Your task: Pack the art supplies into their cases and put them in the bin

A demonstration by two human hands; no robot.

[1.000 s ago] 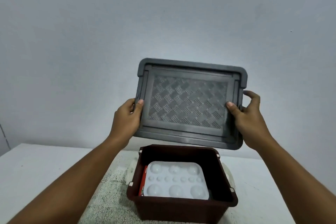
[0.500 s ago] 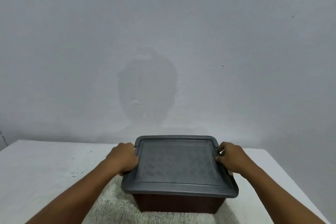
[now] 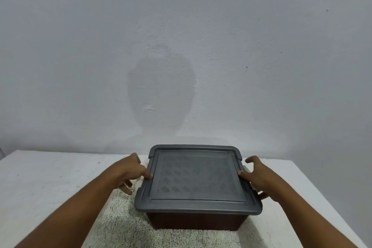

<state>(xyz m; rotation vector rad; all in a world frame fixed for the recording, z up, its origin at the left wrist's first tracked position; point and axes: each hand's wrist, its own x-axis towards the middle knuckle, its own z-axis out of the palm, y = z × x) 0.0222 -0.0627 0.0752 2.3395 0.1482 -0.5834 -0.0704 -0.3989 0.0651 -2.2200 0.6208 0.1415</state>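
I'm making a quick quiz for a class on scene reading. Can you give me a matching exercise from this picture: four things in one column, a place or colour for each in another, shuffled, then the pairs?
Things
1. lid
2. bin
3. left hand
4. speckled mat

Descriptions
A. dark brown, only its front wall shows
B. lies on the white table, under the container
C. grey, with a woven pattern on top
D. fingertips at one side edge of the cover

Pairs: 1-C, 2-A, 3-D, 4-B
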